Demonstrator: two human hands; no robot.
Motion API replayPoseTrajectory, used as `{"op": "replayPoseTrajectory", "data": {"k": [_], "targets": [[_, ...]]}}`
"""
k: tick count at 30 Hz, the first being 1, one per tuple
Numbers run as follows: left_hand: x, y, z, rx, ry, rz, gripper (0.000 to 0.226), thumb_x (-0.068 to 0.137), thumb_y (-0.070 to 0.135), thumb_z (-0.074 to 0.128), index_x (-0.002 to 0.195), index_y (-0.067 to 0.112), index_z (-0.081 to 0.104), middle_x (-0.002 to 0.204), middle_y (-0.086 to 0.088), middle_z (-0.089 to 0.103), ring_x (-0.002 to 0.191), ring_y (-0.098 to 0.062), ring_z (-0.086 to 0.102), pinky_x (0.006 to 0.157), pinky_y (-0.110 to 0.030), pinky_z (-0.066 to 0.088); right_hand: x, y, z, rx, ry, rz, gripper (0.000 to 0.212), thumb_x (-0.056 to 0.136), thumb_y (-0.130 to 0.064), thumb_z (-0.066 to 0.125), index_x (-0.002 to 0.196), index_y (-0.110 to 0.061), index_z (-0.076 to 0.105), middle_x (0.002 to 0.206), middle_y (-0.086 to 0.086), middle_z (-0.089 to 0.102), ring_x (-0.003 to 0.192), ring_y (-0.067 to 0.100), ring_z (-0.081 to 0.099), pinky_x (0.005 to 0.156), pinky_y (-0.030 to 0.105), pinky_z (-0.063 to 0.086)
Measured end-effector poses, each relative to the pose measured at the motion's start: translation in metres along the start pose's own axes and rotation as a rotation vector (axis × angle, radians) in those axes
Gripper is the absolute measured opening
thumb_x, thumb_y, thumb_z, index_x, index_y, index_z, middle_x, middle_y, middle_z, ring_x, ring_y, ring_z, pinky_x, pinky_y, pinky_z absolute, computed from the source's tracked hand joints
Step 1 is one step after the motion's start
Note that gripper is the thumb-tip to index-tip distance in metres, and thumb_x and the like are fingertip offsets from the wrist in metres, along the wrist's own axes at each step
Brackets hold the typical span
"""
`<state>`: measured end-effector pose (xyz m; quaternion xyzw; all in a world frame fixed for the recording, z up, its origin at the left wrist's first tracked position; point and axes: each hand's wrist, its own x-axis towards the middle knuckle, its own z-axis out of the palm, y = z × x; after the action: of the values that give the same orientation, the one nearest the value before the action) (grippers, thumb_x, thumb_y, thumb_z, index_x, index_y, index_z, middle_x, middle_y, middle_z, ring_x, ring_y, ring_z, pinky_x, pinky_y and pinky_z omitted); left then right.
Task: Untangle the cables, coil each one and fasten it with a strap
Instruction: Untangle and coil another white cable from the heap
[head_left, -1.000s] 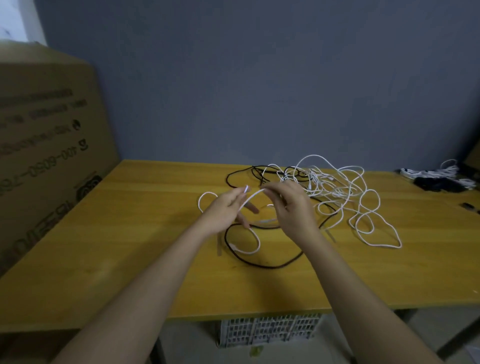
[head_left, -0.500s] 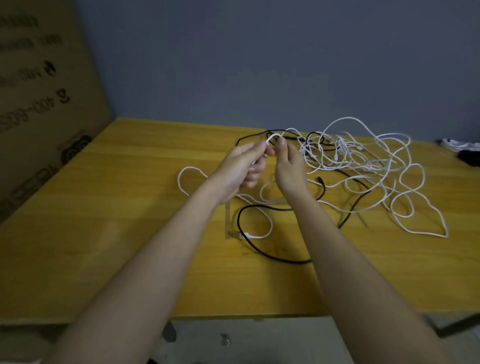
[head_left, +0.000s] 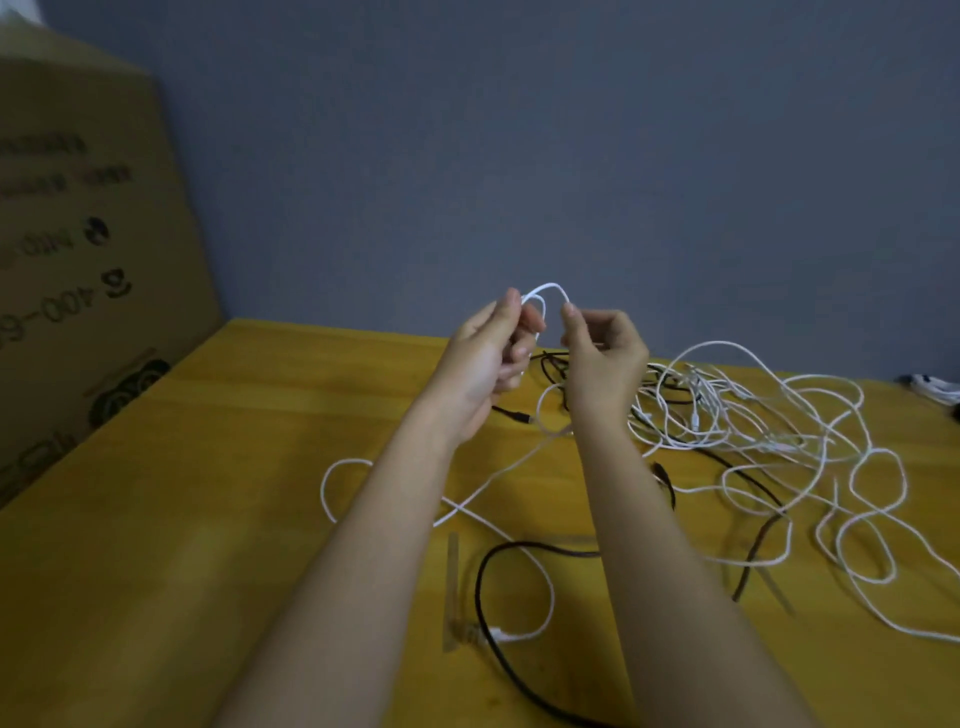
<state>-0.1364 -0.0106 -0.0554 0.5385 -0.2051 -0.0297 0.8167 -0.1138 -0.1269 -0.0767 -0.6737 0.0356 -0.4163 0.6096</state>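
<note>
Pinching a small white loop (head_left: 545, 291) between both hands, I keep it lifted off the bench (head_left: 208, 519) so its tail hangs free of the rest. My left hand (head_left: 488, 358) grips one side with curled fingers; my right hand (head_left: 602, 364) nips the other side at thumb and fingertip, close together, probably to size the first turn of a coil. Below, the same cable seems to trail across the bench. The tangle (head_left: 753, 441) of white and black cables lies to the right, still knotted. A clear strap (head_left: 451, 592) waits near the front.

Hands (head_left: 485, 358) (head_left: 605, 364) pinch—seemingly—white cable (head_left: 545, 287).
</note>
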Motion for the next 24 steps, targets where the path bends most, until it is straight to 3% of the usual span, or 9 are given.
{"op": "replayPoseTrajectory", "data": {"k": [4, 7, 10, 13, 15, 17, 20, 24], "targets": [[0.005, -0.012, -0.011, -0.033, 0.006, 0.038, 0.037, 0.103, 0.036, 0.03, 0.081, 0.016, 0.052, 0.051, 0.008, 0.038, 0.041, -0.004, 0.024, 0.042, -0.017, 0.016, 0.003, 0.014, 0.007, 0.061, -0.183, -0.009, 0.012, 0.09, -0.011, 0.063, 0.085, -0.021, 0.066, 0.077, -0.007, 0.068, 0.073, 0.002, 0.064, 0.069, 0.018, 0.049], [0.011, -0.014, -0.018, -0.09, 0.025, 0.079, 0.036, 0.104, 0.034, 0.03, 0.084, 0.015, 0.053, 0.05, 0.008, 0.039, 0.04, -0.004, 0.026, 0.042, -0.017, 0.017, -0.001, 0.031, 0.014, 0.045, -0.408, 0.035, 0.022, 0.094, -0.001, 0.054, 0.108, -0.009, 0.068, 0.091, 0.002, 0.071, 0.079, 0.008, 0.063, 0.073, 0.024, 0.051], [0.015, -0.015, -0.025, -0.109, 0.087, 0.122, 0.032, 0.104, 0.03, 0.031, 0.09, 0.013, 0.054, 0.053, 0.008, 0.044, 0.04, -0.004, 0.03, 0.039, -0.014, 0.022, -0.01, 0.043, 0.019, -0.031, -0.609, 0.09, 0.032, 0.096, -0.001, 0.049, 0.123, -0.013, 0.062, 0.085, 0.006, 0.067, 0.066, 0.008, 0.054, 0.06, 0.021, 0.046], [0.015, -0.016, -0.035, -0.149, 0.167, 0.151, 0.029, 0.105, 0.027, 0.031, 0.098, 0.014, 0.055, 0.061, 0.008, 0.054, 0.043, -0.005, 0.037, 0.042, -0.015, 0.031, -0.017, 0.045, 0.023, -0.102, -0.697, 0.128, 0.025, 0.098, -0.008, 0.049, 0.119, -0.01, 0.063, 0.072, 0.003, 0.062, 0.056, 0.011, 0.053, 0.053, 0.02, 0.044], [0.014, -0.014, -0.042, -0.161, 0.206, 0.185, 0.027, 0.105, 0.025, 0.03, 0.101, 0.014, 0.055, 0.066, 0.008, 0.063, 0.046, -0.007, 0.045, 0.047, -0.016, 0.038, -0.021, 0.044, 0.025, -0.213, -0.762, 0.069, 0.025, 0.098, -0.012, 0.051, 0.119, -0.014, 0.063, 0.071, 0.0, 0.062, 0.048, 0.005, 0.05, 0.053, 0.015, 0.041], [0.013, -0.012, -0.047, -0.102, 0.249, 0.218, 0.024, 0.105, 0.024, 0.029, 0.104, 0.016, 0.052, 0.077, 0.007, 0.069, 0.052, -0.008, 0.055, 0.055, -0.019, 0.045, -0.026, 0.041, 0.028, -0.319, -0.831, -0.01, 0.029, 0.096, -0.014, 0.055, 0.123, -0.02, 0.063, 0.072, -0.005, 0.061, 0.058, 0.0, 0.052, 0.06, 0.018, 0.04], [0.014, -0.015, -0.057, 0.007, 0.292, 0.248, 0.021, 0.106, 0.024, 0.027, 0.107, 0.019, 0.047, 0.101, 0.001, 0.067, 0.07, -0.012, 0.067, 0.071, -0.023, 0.052, -0.028, 0.037, 0.026, -0.409, -0.954, -0.001, 0.028, 0.09, -0.018, 0.065, 0.118, -0.023, 0.065, 0.079, -0.005, 0.059, 0.073, 0.009, 0.054, 0.069, 0.025, 0.042], [0.017, -0.027, -0.064, 0.256, 0.287, 0.262, 0.016, 0.106, 0.024, 0.025, 0.108, 0.026, 0.041, 0.116, 0.003, 0.059, 0.093, -0.011, 0.067, 0.089, -0.024, 0.051, -0.026, 0.031, 0.019, -0.434, -1.088, -0.055, 0.022, 0.089, -0.016, 0.066, 0.109, -0.022, 0.071, 0.071, -0.017, 0.056, 0.064, -0.007, 0.051, 0.061, 0.01, 0.036]]}}
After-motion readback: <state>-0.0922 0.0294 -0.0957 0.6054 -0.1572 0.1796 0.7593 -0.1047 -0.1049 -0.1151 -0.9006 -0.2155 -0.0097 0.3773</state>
